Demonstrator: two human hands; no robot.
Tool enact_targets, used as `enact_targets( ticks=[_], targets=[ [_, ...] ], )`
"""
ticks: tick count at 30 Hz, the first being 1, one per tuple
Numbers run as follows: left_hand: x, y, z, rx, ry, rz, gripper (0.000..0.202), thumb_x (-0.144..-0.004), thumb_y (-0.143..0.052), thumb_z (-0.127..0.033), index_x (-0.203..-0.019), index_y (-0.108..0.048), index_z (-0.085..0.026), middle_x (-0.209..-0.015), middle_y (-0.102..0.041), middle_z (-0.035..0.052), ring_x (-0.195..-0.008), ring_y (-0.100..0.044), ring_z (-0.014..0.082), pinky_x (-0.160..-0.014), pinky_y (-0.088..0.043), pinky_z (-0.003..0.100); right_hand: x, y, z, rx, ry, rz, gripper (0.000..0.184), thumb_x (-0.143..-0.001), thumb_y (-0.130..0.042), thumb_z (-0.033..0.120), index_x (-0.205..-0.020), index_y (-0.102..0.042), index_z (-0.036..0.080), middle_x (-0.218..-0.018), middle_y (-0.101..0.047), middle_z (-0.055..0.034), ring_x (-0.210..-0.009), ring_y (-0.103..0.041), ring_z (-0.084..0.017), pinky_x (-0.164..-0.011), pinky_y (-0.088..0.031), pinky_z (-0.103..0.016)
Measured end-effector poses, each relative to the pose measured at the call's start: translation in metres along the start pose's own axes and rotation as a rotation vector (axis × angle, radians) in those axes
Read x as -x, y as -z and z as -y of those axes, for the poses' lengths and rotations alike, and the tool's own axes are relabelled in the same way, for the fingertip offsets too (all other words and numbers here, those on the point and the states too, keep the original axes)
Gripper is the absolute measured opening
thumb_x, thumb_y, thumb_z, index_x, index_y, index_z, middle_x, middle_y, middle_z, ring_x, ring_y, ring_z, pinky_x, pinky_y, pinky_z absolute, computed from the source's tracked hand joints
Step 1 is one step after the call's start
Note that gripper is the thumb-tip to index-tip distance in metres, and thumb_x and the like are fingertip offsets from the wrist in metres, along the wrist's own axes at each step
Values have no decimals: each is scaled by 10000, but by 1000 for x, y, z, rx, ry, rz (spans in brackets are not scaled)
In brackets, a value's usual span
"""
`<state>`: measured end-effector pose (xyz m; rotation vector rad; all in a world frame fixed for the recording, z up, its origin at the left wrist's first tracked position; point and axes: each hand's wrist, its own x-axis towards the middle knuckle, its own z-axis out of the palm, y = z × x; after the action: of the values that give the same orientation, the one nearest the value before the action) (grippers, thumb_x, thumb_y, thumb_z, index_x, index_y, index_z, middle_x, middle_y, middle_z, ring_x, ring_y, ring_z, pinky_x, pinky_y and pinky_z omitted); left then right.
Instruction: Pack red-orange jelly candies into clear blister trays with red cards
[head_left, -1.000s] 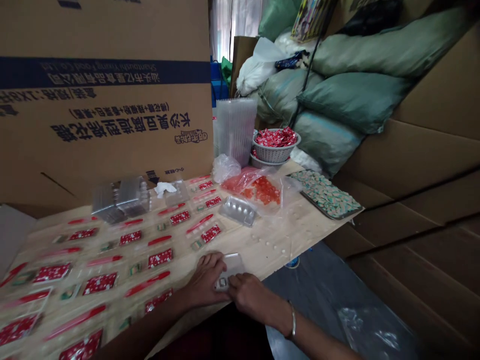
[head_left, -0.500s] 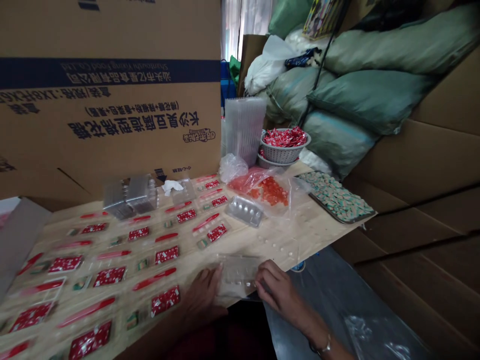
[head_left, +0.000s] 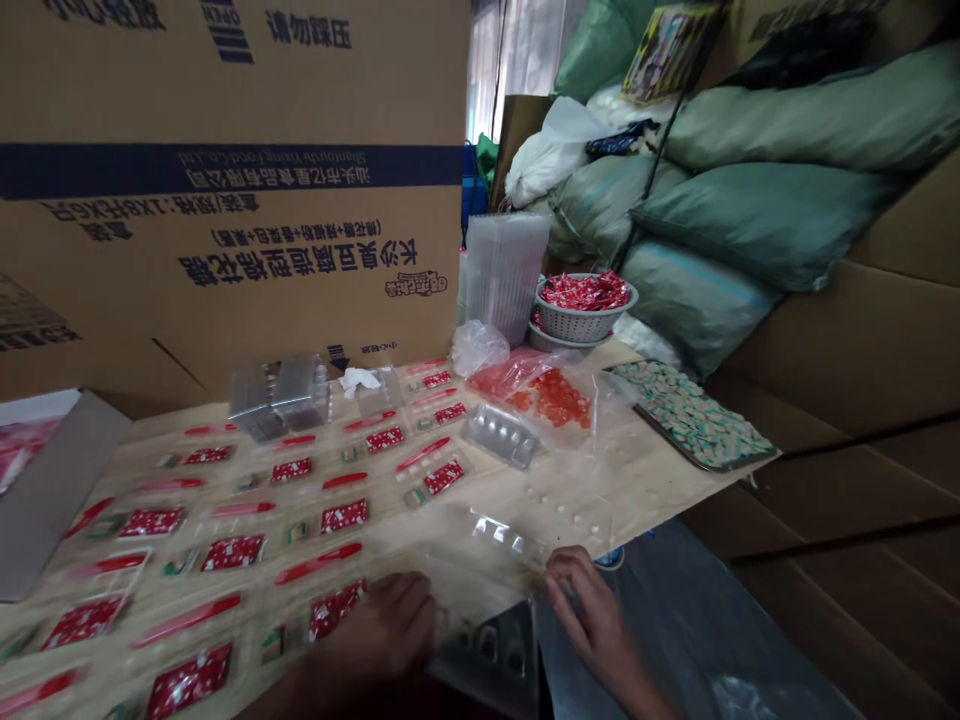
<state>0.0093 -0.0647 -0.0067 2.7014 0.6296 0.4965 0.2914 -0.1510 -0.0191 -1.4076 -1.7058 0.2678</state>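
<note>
The person's left hand (head_left: 397, 625) and right hand (head_left: 589, 605) stand well apart at the near edge of the pale wooden desk (head_left: 645, 495); a second ago they were close together over a small clear plastic piece, and half a second ago one clear plastic tray lay between them. Now two clear moulded pieces show: a shallow transparent plastic tray with bright glints (head_left: 504, 537) over the desk between the hands, and a second see-through plastic piece with rounded hollows (head_left: 495, 650) reaching past the desk's edge, beside the left hand.

The left fingers are curled, blurred and dark; whether they pinch the second piece, I cannot tell. The right fingers are bent and bunched at the right corner of the glinting tray, though a firm pinch cannot be made out.

The view has turned leftward, so more of the open pale grey box (head_left: 67, 500) shows at the left. The red packets with white spots (head_left: 444, 477) and slim red tubes (head_left: 319, 564) keep their rows on the desk, and the empty silvery clear tray (head_left: 501, 437) lies, as before, near the bag of orange pieces (head_left: 559, 398).
</note>
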Motion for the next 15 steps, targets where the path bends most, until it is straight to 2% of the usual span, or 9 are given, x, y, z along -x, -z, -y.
enact_targets(
  ticks=[2,4,6,7,10,12,13,14,15],
  targets=[
    [23,36,4,-154,-38,-154,291,-828,-513,-172,-1092,-589,-268,-1010,-700,56,-934,-659,219,-807,-562,336,8,-12,-2,59,50,114,140,-919,-401,128,-898,-514,208,-861,-555,-50,-799,-557,-174,-673,-487,-280],
    [38,67,12,-235,36,-343,335,-816,-543,-170,-1135,-564,-271,-1037,-686,59,-931,-656,214,-768,-574,317,12,-25,-3,110,109,233,152,-913,-408,126,-889,-534,206,-860,-577,-52,-801,-562,-188,-695,-497,-308],
    [43,84,20,-284,115,-423,341,-828,-526,-169,-1152,-562,-272,-1070,-672,65,-938,-653,217,-763,-576,325,9,-34,-1,90,129,315,124,-903,-437,159,-896,-552,204,-872,-593,-59,-829,-563,-210,-743,-495,-353],
    [42,87,24,-294,119,-414,338,-841,-509,-174,-1157,-566,-278,-1076,-671,63,-954,-649,223,-777,-573,337,5,-36,1,33,94,314,105,-901,-455,195,-927,-556,204,-897,-597,-67,-855,-562,-221,-768,-490,-371],
    [28,75,25,-237,1,-235,353,-878,-477,-228,-1218,-544,-295,-1123,-665,64,-1077,-601,252,-878,-535,395,-16,-34,12,-358,-215,230,269,-927,-412,368,-1135,-498,220,-1069,-572,-99,-945,-570,-225,-769,-496,-362],
    [14,59,18,-147,-82,-102,392,-895,-453,-220,-1274,-497,-306,-1189,-640,62,-1150,-555,243,-940,-496,400,-31,-32,21,-668,-433,270,368,-912,-419,476,-1193,-466,242,-1111,-554,-88,-907,-595,-205,-685,-505,-312],
    [6,51,14,-96,-94,-78,409,-898,-446,-212,-1292,-477,-319,-1219,-622,58,-1171,-538,236,-961,-478,400,-38,-33,25,-780,-498,324,389,-884,-467,512,-1160,-496,239,-1045,-571,-67,-834,-604,-186,-633,-493,-282],
    [-2,44,9,-38,-59,-102,427,-899,-446,-218,-1310,-451,-331,-1247,-603,57,-1190,-521,235,-979,-460,410,-43,-35,30,-858,-539,363,394,-845,-532,531,-1091,-540,224,-925,-581,-37,-731,-592,-160,-579,-466,-250],
    [-10,38,4,41,19,-176,448,-900,-449,-258,-1340,-409,-336,-1280,-576,61,-1214,-497,243,-992,-443,432,-47,-39,35,-908,-571,362,387,-804,-592,535,-1010,-575,208,-792,-559,-2,-629,-550,-128,-530,-427,-223]
  ],
)
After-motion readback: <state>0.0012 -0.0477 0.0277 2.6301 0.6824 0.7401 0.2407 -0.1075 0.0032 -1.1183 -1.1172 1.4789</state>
